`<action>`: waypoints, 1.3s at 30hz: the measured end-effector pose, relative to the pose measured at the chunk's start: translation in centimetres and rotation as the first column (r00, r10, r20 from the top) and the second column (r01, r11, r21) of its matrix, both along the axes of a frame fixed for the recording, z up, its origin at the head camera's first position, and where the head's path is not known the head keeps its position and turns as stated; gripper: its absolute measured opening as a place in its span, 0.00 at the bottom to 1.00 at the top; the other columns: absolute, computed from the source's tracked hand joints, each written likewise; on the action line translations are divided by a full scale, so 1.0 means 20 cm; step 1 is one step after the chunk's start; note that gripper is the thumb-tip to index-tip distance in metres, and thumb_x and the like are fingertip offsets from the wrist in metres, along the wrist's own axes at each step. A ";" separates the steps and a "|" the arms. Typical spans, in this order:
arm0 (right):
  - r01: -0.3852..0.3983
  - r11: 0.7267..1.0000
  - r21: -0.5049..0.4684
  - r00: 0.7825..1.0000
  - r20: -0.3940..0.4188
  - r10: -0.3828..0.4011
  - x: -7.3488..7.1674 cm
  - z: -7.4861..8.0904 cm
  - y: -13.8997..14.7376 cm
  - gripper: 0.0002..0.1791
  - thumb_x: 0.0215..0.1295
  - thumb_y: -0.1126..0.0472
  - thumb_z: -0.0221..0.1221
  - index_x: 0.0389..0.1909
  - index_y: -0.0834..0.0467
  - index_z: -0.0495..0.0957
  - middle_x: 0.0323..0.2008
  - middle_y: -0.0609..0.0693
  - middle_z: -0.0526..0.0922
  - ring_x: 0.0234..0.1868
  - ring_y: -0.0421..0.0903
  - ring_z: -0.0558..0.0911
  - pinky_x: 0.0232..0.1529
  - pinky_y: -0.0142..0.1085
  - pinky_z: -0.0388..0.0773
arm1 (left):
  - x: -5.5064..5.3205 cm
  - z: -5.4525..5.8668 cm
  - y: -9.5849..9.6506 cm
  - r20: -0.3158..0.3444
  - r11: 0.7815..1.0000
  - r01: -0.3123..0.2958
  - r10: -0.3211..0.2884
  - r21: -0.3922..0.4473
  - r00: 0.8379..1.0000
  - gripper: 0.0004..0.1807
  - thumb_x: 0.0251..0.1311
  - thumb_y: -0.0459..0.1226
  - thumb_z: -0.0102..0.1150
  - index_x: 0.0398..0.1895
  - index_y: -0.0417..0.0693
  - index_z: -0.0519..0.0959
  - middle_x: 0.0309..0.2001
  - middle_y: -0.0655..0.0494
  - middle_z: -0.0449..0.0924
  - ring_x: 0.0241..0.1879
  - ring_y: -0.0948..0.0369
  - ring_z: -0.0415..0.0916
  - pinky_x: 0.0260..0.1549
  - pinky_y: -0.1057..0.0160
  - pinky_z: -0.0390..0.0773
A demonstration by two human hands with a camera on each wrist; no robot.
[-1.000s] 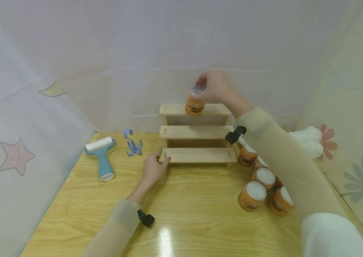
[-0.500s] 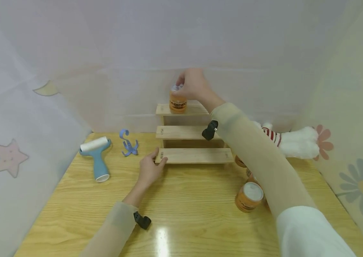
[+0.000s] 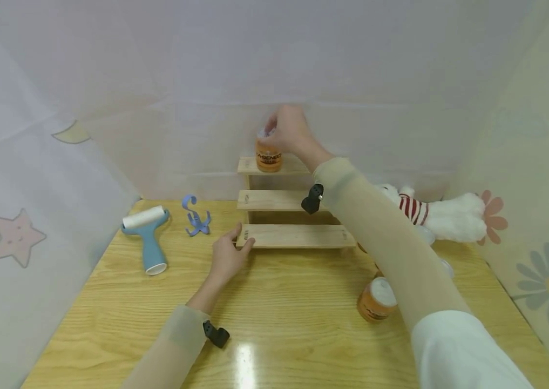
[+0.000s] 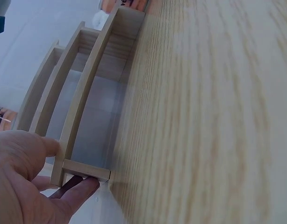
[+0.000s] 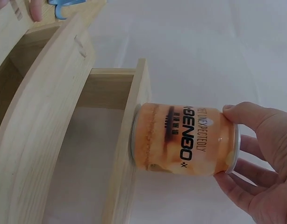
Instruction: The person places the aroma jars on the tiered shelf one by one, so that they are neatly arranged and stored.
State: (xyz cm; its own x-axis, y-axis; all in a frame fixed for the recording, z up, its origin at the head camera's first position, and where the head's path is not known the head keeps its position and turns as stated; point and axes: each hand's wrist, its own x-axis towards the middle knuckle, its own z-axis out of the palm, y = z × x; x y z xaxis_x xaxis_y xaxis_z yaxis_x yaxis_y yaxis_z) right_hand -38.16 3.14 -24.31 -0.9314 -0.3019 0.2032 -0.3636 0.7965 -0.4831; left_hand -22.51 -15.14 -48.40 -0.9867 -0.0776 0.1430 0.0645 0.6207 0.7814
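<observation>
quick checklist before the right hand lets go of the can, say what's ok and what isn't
1. Can upright: ok.
2. Base resting on the top shelf: ok, it appears to meet the board.
3. Left hand steadying the rack: ok, it grips the left end of the bottom shelf.
4. Right hand clear of the can: not ok, fingers grip its upper end.
5. Top shelf's right end free: cannot tell, the sleeve hides it.

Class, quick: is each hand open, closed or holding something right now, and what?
Left hand: holding the wooden rack by its lower left end.
Right hand: holding an orange can near its top.
</observation>
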 end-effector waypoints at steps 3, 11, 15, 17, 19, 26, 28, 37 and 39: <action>-0.005 1.000 0.001 1.000 -0.025 0.005 0.00 -0.02 0.00 0.20 0.66 0.47 0.73 0.47 0.59 0.91 0.51 0.53 0.92 0.55 0.49 0.84 0.58 0.39 0.85 | 0.00 0.00 0.00 -0.003 1.000 -0.004 0.004 -0.005 1.000 0.36 0.73 0.46 0.67 0.77 0.38 0.68 0.73 0.37 0.73 0.63 0.41 0.83 0.42 0.56 0.89; -0.022 1.000 -0.010 1.000 -0.004 0.022 0.03 0.01 0.08 0.27 0.67 0.43 0.71 0.57 0.59 0.88 0.56 0.54 0.88 0.53 0.49 0.80 0.54 0.39 0.80 | 0.00 -0.01 0.00 0.003 1.000 0.002 -0.002 0.002 1.000 0.37 0.74 0.45 0.66 0.78 0.37 0.67 0.73 0.36 0.73 0.49 0.41 0.87 0.17 0.71 0.74; -0.045 0.999 0.008 0.999 -0.028 0.045 0.05 0.05 0.21 0.28 0.68 0.43 0.70 0.60 0.57 0.87 0.62 0.55 0.86 0.60 0.52 0.82 0.62 0.43 0.81 | -0.01 -0.01 0.01 0.001 1.000 0.003 -0.003 0.006 1.000 0.37 0.74 0.45 0.66 0.78 0.36 0.67 0.73 0.35 0.72 0.41 0.42 0.87 0.14 0.71 0.72; -0.058 0.998 0.016 0.998 -0.038 0.059 0.07 0.07 0.28 0.29 0.68 0.42 0.70 0.61 0.57 0.86 0.64 0.55 0.85 0.64 0.53 0.83 0.66 0.45 0.81 | -0.02 0.00 0.02 0.002 1.000 0.007 -0.007 0.009 1.000 0.37 0.74 0.45 0.66 0.78 0.36 0.67 0.74 0.35 0.72 0.39 0.45 0.86 0.14 0.71 0.71; -0.075 0.997 0.015 0.996 -0.036 0.076 0.10 0.08 0.36 0.30 0.68 0.42 0.69 0.63 0.58 0.84 0.66 0.56 0.85 0.65 0.55 0.83 0.67 0.48 0.81 | -0.03 0.00 0.02 0.005 1.000 0.019 -0.019 0.009 1.000 0.37 0.74 0.45 0.65 0.78 0.36 0.66 0.74 0.35 0.71 0.32 0.44 0.83 0.13 0.70 0.70; -0.104 0.994 0.026 0.994 -0.030 0.104 0.19 0.10 0.61 0.32 0.69 0.45 0.69 0.67 0.59 0.82 0.67 0.60 0.83 0.64 0.59 0.85 0.66 0.50 0.83 | -0.03 -0.01 0.01 0.009 1.000 0.021 -0.021 0.005 1.000 0.37 0.74 0.46 0.65 0.79 0.37 0.67 0.73 0.35 0.73 0.20 0.57 0.73 0.14 0.71 0.70; -0.099 0.995 0.020 0.994 -0.038 0.100 0.21 0.09 0.67 0.31 0.69 0.47 0.70 0.66 0.60 0.82 0.66 0.61 0.84 0.63 0.60 0.85 0.65 0.51 0.84 | -0.03 0.00 0.00 0.005 1.000 0.025 -0.025 0.010 1.000 0.37 0.74 0.46 0.65 0.79 0.37 0.67 0.73 0.34 0.73 0.13 0.60 0.63 0.14 0.70 0.68; -0.092 0.996 0.003 0.995 -0.041 0.092 0.33 -0.03 0.95 0.29 0.69 0.50 0.71 0.64 0.63 0.82 0.62 0.64 0.85 0.60 0.63 0.86 0.60 0.55 0.86 | -0.01 0.00 0.01 0.022 1.000 0.004 -0.005 0.011 1.000 0.37 0.74 0.47 0.66 0.78 0.38 0.67 0.73 0.36 0.74 0.38 0.50 0.84 0.28 0.65 0.82; -0.091 0.996 0.012 0.996 -0.021 0.091 0.35 -0.07 1.00 0.29 0.70 0.50 0.70 0.65 0.63 0.82 0.62 0.65 0.85 0.60 0.64 0.86 0.59 0.55 0.87 | -0.01 0.00 0.01 0.030 1.000 0.001 -0.002 0.019 1.000 0.37 0.74 0.47 0.65 0.79 0.38 0.67 0.75 0.37 0.72 0.56 0.43 0.85 0.41 0.58 0.87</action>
State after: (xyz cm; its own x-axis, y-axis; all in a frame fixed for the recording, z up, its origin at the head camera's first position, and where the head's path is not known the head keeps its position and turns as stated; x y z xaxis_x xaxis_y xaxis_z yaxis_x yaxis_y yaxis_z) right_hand -31.08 23.08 -25.66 -0.8955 -0.3875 0.2191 -0.4450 0.7651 -0.4654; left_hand -22.76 -14.90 -48.40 -0.9907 -0.0785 0.1116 0.0415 0.6058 0.7945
